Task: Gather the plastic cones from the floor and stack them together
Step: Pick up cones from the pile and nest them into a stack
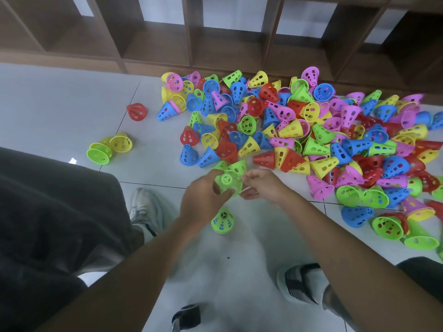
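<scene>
Both hands meet over the white tiled floor [60,97], just in front of a big heap of perforated plastic cones [311,140] in red, blue, yellow, green and pink that spreads along the foot of a dark wooden shelf unit [215,44]. The left hand [203,200] curls its fingers round a green cone [227,182], whose narrow tip faces the camera, and the right hand [261,185] pinches the same cone from the other side with curled fingers; motion blur hides the exact fingertip contact. A second green cone [236,167] sits just behind the held one, touching it; whether it is nested with it cannot be told. Below the hands another green cone [223,221] stands on the floor, wide end down. Off to the left, well apart from the heap, lie a green cone and a yellow cone together [109,148], and further back a lone red cone [136,112]. A white sneaker [146,212] shows beside dark trousers [52,224] at left, and a grey shoe [302,281] sits at lower right.
</scene>
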A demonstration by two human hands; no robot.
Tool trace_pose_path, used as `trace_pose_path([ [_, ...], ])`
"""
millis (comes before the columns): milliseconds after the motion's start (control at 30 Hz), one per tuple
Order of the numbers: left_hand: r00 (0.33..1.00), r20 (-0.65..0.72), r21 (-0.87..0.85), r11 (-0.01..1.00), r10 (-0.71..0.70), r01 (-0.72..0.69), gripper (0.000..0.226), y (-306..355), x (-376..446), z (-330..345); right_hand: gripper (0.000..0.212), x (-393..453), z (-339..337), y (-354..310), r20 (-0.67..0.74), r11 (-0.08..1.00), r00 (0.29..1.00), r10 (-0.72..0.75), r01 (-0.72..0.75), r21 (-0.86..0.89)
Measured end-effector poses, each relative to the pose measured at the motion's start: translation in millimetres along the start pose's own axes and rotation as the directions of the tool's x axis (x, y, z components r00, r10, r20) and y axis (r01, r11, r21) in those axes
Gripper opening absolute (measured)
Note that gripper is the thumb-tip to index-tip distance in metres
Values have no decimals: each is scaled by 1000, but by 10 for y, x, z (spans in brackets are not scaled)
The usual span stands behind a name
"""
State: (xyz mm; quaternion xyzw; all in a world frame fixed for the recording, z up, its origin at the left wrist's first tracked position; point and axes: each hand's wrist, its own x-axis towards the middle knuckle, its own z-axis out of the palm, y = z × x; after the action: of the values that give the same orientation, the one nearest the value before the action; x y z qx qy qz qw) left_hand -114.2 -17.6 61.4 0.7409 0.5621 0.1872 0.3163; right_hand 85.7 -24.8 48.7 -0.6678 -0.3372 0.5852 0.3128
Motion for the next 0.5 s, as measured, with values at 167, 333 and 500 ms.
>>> trace_pose_path([
  [167, 992, 70, 10, 995, -102, 101, 36, -77, -56, -159, 14, 281, -53, -16, -109, 889, 982, -154, 89, -449],
  [333, 966, 234, 41, 994, -109, 102, 37, -258, -136, 8, 37, 626, -86, -26, -105, 726, 960, -259, 122, -677],
  [500, 948, 316, 97, 995, -42, 12, 39, -480, -189, 182, 43, 902, -8, 26, -61, 624, 977, -206, 83, -777],
])
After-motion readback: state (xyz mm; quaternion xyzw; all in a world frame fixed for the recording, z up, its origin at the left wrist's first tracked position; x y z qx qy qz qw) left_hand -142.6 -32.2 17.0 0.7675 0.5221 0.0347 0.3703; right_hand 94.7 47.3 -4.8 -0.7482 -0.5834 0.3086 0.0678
